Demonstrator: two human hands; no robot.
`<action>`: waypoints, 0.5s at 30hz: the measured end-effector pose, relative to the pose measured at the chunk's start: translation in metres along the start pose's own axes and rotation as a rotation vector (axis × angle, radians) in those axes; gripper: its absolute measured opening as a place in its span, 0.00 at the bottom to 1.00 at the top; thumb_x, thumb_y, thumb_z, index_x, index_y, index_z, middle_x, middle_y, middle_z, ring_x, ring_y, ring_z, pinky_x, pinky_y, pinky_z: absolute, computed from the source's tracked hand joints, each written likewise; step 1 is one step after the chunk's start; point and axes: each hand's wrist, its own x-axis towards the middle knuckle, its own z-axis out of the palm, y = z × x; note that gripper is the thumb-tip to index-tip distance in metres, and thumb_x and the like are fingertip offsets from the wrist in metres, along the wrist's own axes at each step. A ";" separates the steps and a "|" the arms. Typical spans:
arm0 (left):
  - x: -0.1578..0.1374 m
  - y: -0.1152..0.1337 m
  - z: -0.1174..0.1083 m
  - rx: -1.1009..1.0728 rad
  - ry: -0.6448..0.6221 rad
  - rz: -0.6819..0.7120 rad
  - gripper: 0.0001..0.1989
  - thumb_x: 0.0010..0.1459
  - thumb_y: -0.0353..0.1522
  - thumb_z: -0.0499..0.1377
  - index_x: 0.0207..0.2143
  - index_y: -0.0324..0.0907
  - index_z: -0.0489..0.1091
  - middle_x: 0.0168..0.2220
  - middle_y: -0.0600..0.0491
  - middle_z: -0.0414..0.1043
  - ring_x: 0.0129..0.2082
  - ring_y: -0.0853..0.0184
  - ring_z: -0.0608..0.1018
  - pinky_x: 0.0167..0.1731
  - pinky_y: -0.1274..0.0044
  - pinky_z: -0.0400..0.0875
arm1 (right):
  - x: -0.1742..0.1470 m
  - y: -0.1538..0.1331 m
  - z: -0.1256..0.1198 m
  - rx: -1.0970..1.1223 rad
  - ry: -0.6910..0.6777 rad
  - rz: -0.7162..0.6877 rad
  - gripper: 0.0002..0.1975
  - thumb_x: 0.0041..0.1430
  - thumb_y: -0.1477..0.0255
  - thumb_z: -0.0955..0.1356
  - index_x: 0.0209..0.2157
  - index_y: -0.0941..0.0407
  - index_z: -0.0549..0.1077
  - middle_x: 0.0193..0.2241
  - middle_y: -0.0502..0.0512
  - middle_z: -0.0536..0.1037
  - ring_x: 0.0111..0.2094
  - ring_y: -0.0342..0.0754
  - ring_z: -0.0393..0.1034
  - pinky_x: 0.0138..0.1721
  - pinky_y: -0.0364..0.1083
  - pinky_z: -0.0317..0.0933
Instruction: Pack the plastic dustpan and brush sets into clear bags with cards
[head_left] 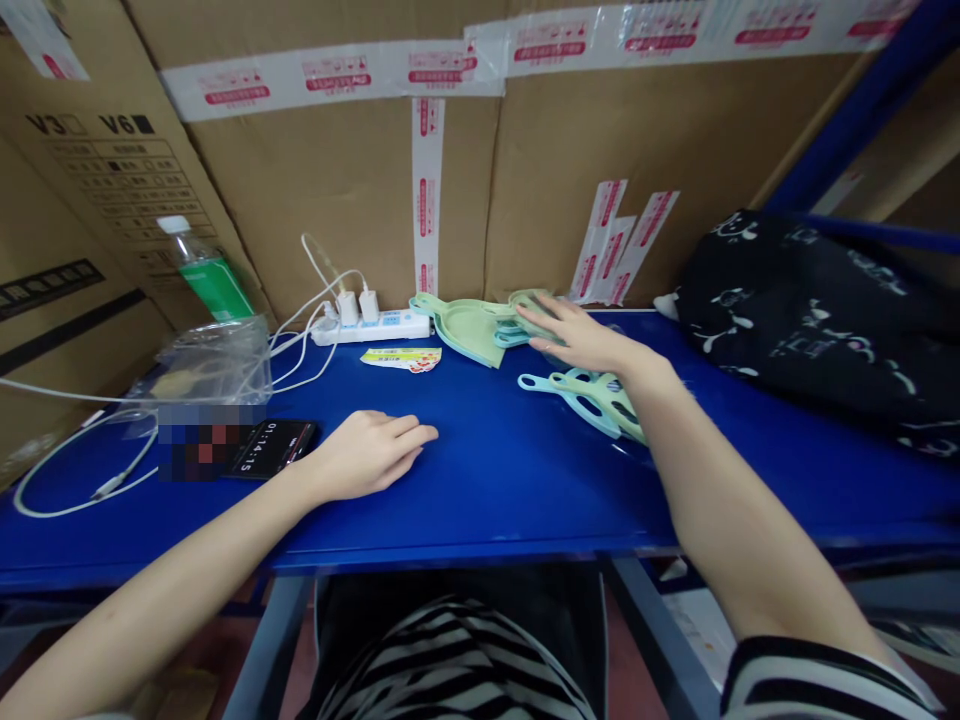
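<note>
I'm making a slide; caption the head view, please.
Right hand at green and blue plasticware, left hand on the blue table.

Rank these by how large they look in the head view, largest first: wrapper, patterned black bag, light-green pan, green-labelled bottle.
1. Patterned black bag
2. Green-labelled bottle and light-green pan: too close to rank
3. Wrapper

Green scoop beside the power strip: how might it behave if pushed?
The green scoop is probably light for its size, as it looks like thin plastic. Its crisp, unsagging outline suggests fair stiffness. Broad and low, it seems likelier to slide across the blue table than roll.
</note>
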 end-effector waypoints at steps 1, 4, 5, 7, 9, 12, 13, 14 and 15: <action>0.000 0.000 0.000 0.001 -0.006 -0.004 0.12 0.66 0.30 0.45 0.45 0.42 0.66 0.29 0.55 0.73 0.21 0.72 0.73 0.24 0.78 0.63 | 0.001 0.002 0.002 0.001 0.010 -0.014 0.32 0.63 0.53 0.55 0.66 0.48 0.54 0.67 0.59 0.52 0.66 0.65 0.46 0.62 0.65 0.43; 0.001 -0.001 0.001 0.012 -0.017 -0.018 0.12 0.66 0.30 0.45 0.45 0.41 0.66 0.30 0.55 0.73 0.23 0.71 0.74 0.25 0.77 0.65 | 0.003 0.006 0.005 0.012 0.032 -0.029 0.30 0.65 0.57 0.55 0.66 0.49 0.55 0.65 0.60 0.57 0.64 0.62 0.52 0.62 0.64 0.46; 0.001 -0.001 0.001 0.018 -0.018 -0.023 0.12 0.66 0.30 0.45 0.44 0.41 0.66 0.30 0.55 0.73 0.24 0.70 0.74 0.26 0.77 0.65 | 0.003 0.006 0.005 0.016 0.034 -0.029 0.29 0.65 0.58 0.55 0.66 0.49 0.55 0.64 0.61 0.59 0.63 0.62 0.53 0.61 0.64 0.47; 0.001 -0.001 0.002 0.037 -0.012 -0.031 0.11 0.65 0.29 0.45 0.44 0.41 0.66 0.31 0.54 0.72 0.27 0.69 0.75 0.27 0.77 0.66 | 0.003 0.005 0.005 0.023 0.035 -0.028 0.28 0.65 0.61 0.55 0.66 0.50 0.55 0.63 0.63 0.62 0.63 0.61 0.55 0.61 0.65 0.49; 0.002 0.000 0.003 0.068 -0.001 -0.029 0.11 0.65 0.29 0.46 0.43 0.41 0.66 0.31 0.53 0.72 0.28 0.68 0.75 0.28 0.77 0.67 | 0.003 0.003 0.005 0.023 0.040 -0.011 0.27 0.66 0.65 0.55 0.65 0.51 0.56 0.62 0.63 0.63 0.63 0.61 0.56 0.60 0.65 0.51; 0.003 0.000 0.004 0.112 0.017 -0.017 0.10 0.64 0.29 0.48 0.43 0.40 0.66 0.31 0.52 0.71 0.30 0.66 0.74 0.30 0.76 0.68 | 0.002 0.000 0.004 0.002 0.057 0.040 0.27 0.65 0.67 0.55 0.65 0.52 0.56 0.62 0.63 0.62 0.62 0.61 0.56 0.60 0.63 0.52; 0.003 0.000 0.005 0.117 0.023 -0.016 0.09 0.64 0.28 0.48 0.43 0.40 0.66 0.32 0.52 0.70 0.30 0.66 0.74 0.30 0.75 0.68 | 0.001 -0.002 0.003 -0.011 0.061 0.047 0.28 0.65 0.66 0.56 0.65 0.52 0.56 0.63 0.63 0.61 0.63 0.62 0.55 0.61 0.63 0.51; 0.004 -0.001 0.004 0.119 0.025 -0.018 0.09 0.63 0.28 0.49 0.43 0.40 0.66 0.32 0.51 0.70 0.31 0.65 0.74 0.31 0.75 0.68 | 0.001 -0.004 0.002 -0.026 0.065 0.047 0.28 0.65 0.64 0.57 0.65 0.53 0.56 0.63 0.63 0.61 0.63 0.63 0.54 0.61 0.63 0.50; 0.004 -0.001 0.004 0.117 0.024 -0.023 0.09 0.63 0.28 0.49 0.43 0.40 0.66 0.33 0.51 0.70 0.31 0.65 0.74 0.31 0.74 0.69 | 0.000 -0.006 0.001 -0.040 0.065 0.041 0.29 0.64 0.62 0.58 0.65 0.53 0.56 0.64 0.63 0.60 0.64 0.64 0.52 0.62 0.64 0.49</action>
